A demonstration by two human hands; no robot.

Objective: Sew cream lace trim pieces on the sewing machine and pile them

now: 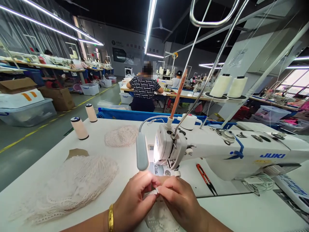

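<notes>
Both hands are together just in front of the needle area of a white sewing machine (217, 141). My left hand (135, 196), with a gold bangle at its wrist, pinches the edge of a piece of white eyelet lace (161, 216). Close against it, my right hand (180, 198) grips the same edge between thumb and fingers. The lace hangs down below the hands toward the front of the table. A grey lamp head (142, 151) lights the spot beside the presser foot (158, 169).
A heap of white lace (82, 183) covers the table's left, with a smaller lace bundle (122, 136) behind it. Two thread cones (79, 128) stand at the left edge. Red-handled thread snips (205, 177) lie on the machine bed. A seated person (146, 87) works ahead.
</notes>
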